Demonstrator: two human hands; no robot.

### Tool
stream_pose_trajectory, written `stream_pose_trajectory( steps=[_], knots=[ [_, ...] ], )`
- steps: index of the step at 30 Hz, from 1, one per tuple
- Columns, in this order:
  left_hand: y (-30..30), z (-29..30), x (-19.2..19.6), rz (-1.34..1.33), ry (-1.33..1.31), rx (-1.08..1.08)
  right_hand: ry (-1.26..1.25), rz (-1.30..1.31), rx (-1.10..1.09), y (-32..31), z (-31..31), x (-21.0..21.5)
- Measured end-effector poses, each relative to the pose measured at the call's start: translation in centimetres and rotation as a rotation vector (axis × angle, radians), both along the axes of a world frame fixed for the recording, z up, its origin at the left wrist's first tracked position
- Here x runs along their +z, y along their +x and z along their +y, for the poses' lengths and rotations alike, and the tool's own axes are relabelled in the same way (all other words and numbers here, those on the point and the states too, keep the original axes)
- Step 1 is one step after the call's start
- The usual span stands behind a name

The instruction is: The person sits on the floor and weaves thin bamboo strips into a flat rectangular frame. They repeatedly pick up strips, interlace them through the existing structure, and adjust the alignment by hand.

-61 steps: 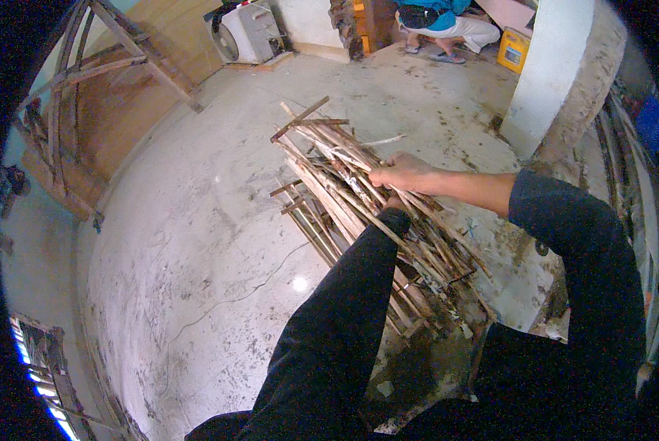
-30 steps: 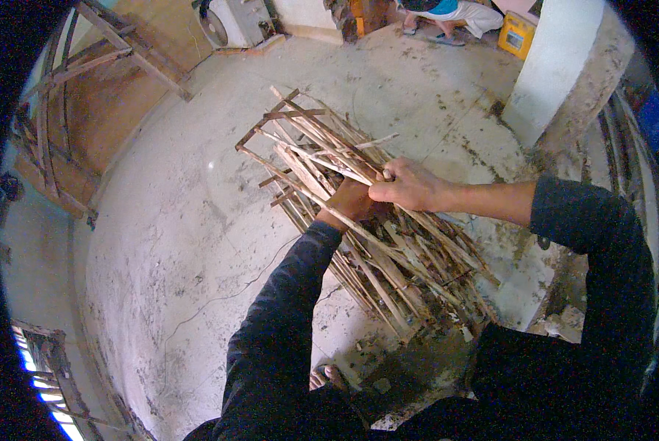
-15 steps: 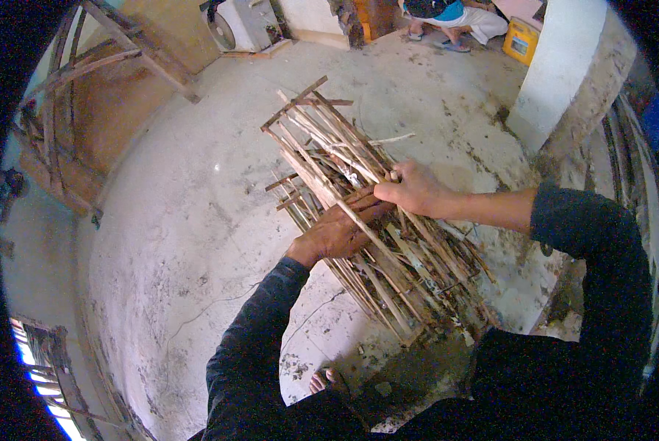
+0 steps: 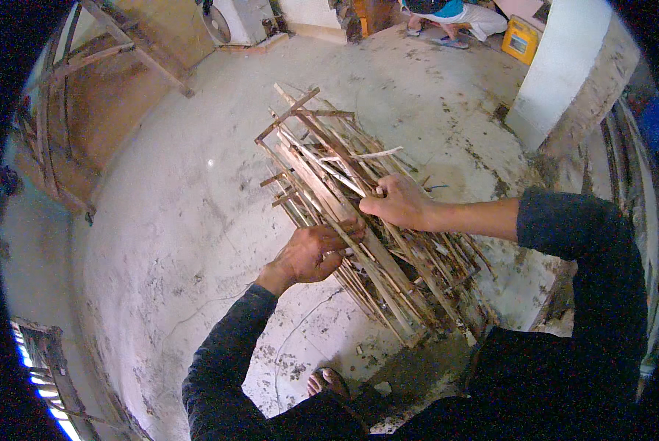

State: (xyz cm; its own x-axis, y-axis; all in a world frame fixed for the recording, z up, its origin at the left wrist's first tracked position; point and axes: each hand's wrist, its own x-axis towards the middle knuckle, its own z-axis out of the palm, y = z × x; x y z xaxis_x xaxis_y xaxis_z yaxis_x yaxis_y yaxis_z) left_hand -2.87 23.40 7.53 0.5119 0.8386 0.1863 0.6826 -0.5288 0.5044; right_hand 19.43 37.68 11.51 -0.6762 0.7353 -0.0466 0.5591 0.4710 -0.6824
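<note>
A long stack of thin wooden sticks (image 4: 388,283) lies slantwise on the floor before me, with short crosspieces (image 4: 287,116) joined at its far end. My left hand (image 4: 311,251) is on the stack's left side, its fingers closed over sticks near the middle. My right hand (image 4: 399,203) grips sticks on the right side, thumb and fingers wrapped around them. A pale crooked twig (image 4: 377,153) pokes out beyond the right hand. The fingertips of both hands are partly hidden among the sticks.
Pale stained concrete floor (image 4: 168,220) surrounds the stack. A wooden frame (image 4: 134,48) leans at the far left. A white pillar (image 4: 557,73) rises at the right, near a yellow container (image 4: 519,40). Another person (image 4: 462,18) crouches at the back.
My left hand has drawn back left from across the sticks to their left side. My right hand has shifted slightly left and down. Sticks at the far end have spread and shifted.
</note>
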Motion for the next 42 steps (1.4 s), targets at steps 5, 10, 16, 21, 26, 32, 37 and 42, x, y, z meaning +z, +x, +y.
stream_pose_trajectory(
  steps=[5,10,16,21,26,32,37,42],
  knots=[
    [3.1,-0.6,-0.5,-0.621,-0.484,0.424,-0.011,0.084,-0.053,0.1,-0.1,-0.6],
    [7.1,-1.7,-1.7,-1.068,-0.84,0.606,0.101,0.145,-0.167,0.3,-0.1,-1.8],
    [7.9,-0.7,-2.5,-0.77,-0.694,0.714,0.236,0.389,-0.211,0.9,0.5,-2.8],
    [7.6,-0.2,-2.3,-0.65,-0.704,0.738,0.03,0.346,-0.459,0.8,2.3,-1.6],
    [6.9,0.0,-1.8,-0.525,-0.741,0.693,0.014,0.316,-0.403,-0.1,2.6,-0.8],
    [0.4,-2.5,0.9,-0.17,-1.132,0.28,-0.141,0.072,-0.109,-1.9,1.9,-0.1],
    [-7.4,-14.0,4.5,0.643,-1.036,0.215,-0.318,0.072,-0.254,-2.3,1.9,1.4],
    [-10.8,-24.7,-2.7,0.685,-0.85,0.462,-0.338,0.132,-0.388,-2.5,2.0,-0.2]
  ],
)
